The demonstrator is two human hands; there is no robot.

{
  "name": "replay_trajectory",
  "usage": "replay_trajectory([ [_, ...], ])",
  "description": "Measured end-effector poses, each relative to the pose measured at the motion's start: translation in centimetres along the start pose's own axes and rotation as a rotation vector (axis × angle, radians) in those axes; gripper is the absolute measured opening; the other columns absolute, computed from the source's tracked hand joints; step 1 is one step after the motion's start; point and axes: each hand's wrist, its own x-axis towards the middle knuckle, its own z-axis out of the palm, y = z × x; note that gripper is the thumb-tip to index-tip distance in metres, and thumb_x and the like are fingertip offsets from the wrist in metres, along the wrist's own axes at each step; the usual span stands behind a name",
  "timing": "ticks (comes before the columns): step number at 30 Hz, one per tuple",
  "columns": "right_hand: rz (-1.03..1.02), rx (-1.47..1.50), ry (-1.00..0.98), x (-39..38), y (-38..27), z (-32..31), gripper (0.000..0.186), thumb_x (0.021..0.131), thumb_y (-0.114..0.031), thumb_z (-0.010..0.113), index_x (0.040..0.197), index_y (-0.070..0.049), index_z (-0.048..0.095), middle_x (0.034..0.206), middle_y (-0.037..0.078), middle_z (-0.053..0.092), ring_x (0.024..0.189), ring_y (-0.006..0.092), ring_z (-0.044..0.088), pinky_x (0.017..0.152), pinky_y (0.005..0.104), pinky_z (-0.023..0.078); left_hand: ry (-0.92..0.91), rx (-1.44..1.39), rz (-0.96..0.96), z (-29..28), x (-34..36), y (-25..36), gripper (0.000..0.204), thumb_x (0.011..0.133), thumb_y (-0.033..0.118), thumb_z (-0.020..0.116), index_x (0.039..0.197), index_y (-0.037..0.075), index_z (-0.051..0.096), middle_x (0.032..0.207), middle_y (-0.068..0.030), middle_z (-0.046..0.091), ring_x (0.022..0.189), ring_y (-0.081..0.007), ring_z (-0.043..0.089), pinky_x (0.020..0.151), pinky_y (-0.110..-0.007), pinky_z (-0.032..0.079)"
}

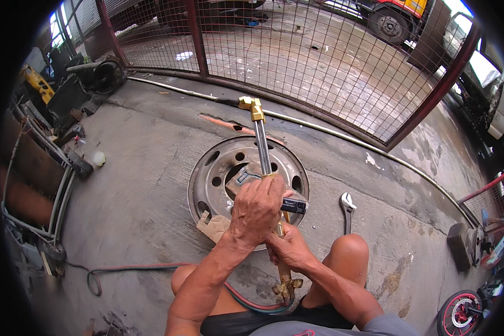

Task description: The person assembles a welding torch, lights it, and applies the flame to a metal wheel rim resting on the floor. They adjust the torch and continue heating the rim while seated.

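Cutting torch (262, 147) in 2 hands (257, 208)

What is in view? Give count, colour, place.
Wheel: 1, grey, centre
Torch: 1, brass-silver, above wheel
Boxy item: 1, black, right of torch
Cardboard: 1, brown, wheel's lower left
Wrench: 1, silver, right of wheel
Hoses: 2, red and green, lower left
Fence: several panels, reddish, ahead
Pipe: 1, whitish, along fence
Vehicles: at least 2, orange and white, top right
Motorcycle wheel: 1, black-red, bottom right
Clutter: uncounted, mixed, far left
Left hand: 1, bare, upper torch
Right hand: 1, bare, lower torch
Knees: 2, bare, bottom
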Motion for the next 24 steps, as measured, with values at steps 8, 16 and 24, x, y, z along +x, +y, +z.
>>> replay_trajectory([
  [8,0.025,0.063,0.038,-0.1,1.3,0.4,0.035,0.105,-0.034,0.074,0.092,-0.009,0.055,0.063,0.001,0.055,0.048,0.0133,0.055,0.045,0.0302,0.046,0.035,-0.175,-0.027,0.2,-0.6,-0.3,0.018,0.095,0.020,0.072,0.097,0.006,0.061,0.085,-0.0080,0.062,0.081,-0.0276,0.067,0.076,-0.042,0.051],
  [16,0.055,0.063,0.096,0.9,0.2,0.7,0.036,0.104,-0.034,0.075,0.093,-0.009,0.051,0.062,0.001,0.050,0.045,0.0140,0.050,0.042,0.0321,0.045,0.116,-0.397,-0.182,-1.1,-1.3,-1.8,0.042,0.085,0.019,0.089,0.112,-0.001,0.064,0.091,-0.0129,0.067,0.085,-0.0314,0.068,0.080,-0.046,0.055],
  [24,0.184,0.174,0.276,-2.6,-1.9,-0.8,0.037,0.100,-0.032,0.079,0.095,-0.007,0.051,0.056,0.000,0.045,0.040,0.0134,0.046,0.038,0.0307,0.043,-0.166,-0.764,-0.825,-6.8,-3.2,-1.1,0.072,0.093,0.071,0.070,0.083,0.001,0.056,0.072,-0.0028,0.050,0.067,-0.0141,0.048,0.063,-0.035,0.044],
])
